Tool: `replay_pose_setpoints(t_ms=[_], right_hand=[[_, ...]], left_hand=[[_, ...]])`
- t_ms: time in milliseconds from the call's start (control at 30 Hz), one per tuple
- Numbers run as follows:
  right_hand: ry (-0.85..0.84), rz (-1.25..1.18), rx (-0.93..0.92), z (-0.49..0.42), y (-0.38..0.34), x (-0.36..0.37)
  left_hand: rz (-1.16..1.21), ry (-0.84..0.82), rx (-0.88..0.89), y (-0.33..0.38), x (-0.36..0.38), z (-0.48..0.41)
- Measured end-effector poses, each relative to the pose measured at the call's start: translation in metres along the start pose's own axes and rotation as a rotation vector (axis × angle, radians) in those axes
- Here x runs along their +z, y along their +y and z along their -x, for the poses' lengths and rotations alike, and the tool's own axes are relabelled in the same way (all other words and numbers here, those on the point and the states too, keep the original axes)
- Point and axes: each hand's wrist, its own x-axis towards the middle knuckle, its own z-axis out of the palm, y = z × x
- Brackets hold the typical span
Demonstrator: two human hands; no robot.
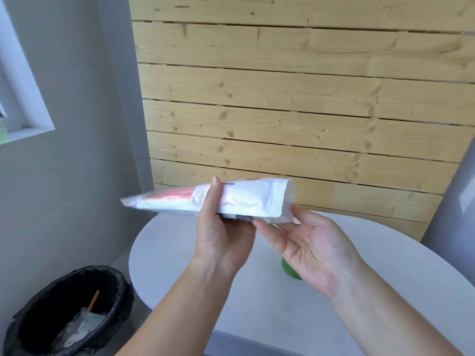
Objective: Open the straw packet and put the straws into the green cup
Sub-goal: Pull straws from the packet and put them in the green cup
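Both our hands hold the straw packet [231, 199] above the table [257, 304]: left hand [221, 227] clamped around it, right hand [316, 247] fingers spread beneath, hiding most of the green cup [289, 272].

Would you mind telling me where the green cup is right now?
In the head view, the green cup stands on the white table, right of centre, mostly hidden behind the right hand, below the held straw packet.
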Motion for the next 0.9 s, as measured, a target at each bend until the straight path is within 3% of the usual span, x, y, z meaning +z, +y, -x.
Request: replay_pose_setpoints(t_ms=[200, 433, 633, 767, 900], right_hand=[[0.199, 0.050, -0.043, -0.011, -0.003, -0.018], [0.287, -0.014, -0.005, -0.022, -0.003, -0.026], [0.348, -0.019, -0.018, -0.030, -0.002, -0.033], [0.424, 0.029, -0.081, -0.032, -0.006, -0.029], [0.432, 0.135, -0.167, -0.031, -0.014, -0.025]], left_hand=[[-0.378, -0.106, 0.115, -0.002, 0.005, -0.011], [-0.677, -0.311, 0.259, -0.015, 0.020, -0.014], [-0.662, -0.279, 0.253, -0.014, 0.020, -0.019], [-0.602, -0.195, 0.117, -0.014, 0.007, -0.022], [-0.381, -0.049, -0.038, -0.011, 0.000, -0.023]])
